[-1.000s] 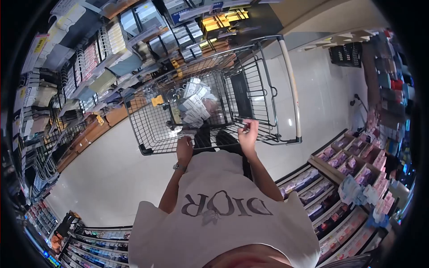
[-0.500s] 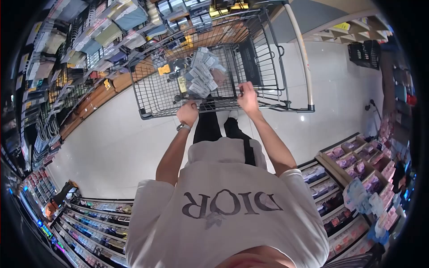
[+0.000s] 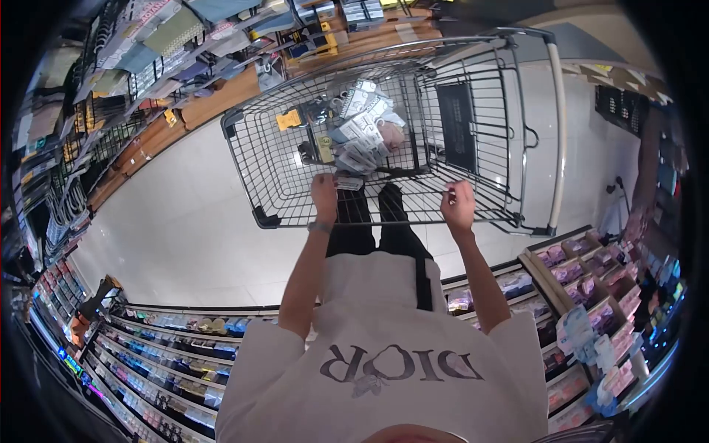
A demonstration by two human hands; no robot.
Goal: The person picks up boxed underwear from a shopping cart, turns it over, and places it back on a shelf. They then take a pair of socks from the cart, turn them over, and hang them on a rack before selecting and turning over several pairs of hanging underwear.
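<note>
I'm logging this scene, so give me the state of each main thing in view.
Shopping cart: upright, partly filled
Packets: heaped loosely in cart
Yellow item: in cart, outside the heap
Wristwatch: worn, left wrist
Left hand: fingers curled, grip unclear
Right hand: fingers curled, grip unclear

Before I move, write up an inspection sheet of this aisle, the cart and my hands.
Surface: pale, glossy floor under and around the wire cart.
Job's things: packets heaped in the cart, many with printed white labels; a yellow item lies apart from them.
Clutter: packets overlap at mixed angles.
Left hand: at the cart's near side, a small pale piece by its fingers; grip unclear.
Right hand: at the same side, fingers curled; grip unclear.
Cables: nothing seen near the hands.
Surroundings: stocked shelving beyond the cart and behind the person; pink packs in bins and a black basket to the right.
</note>
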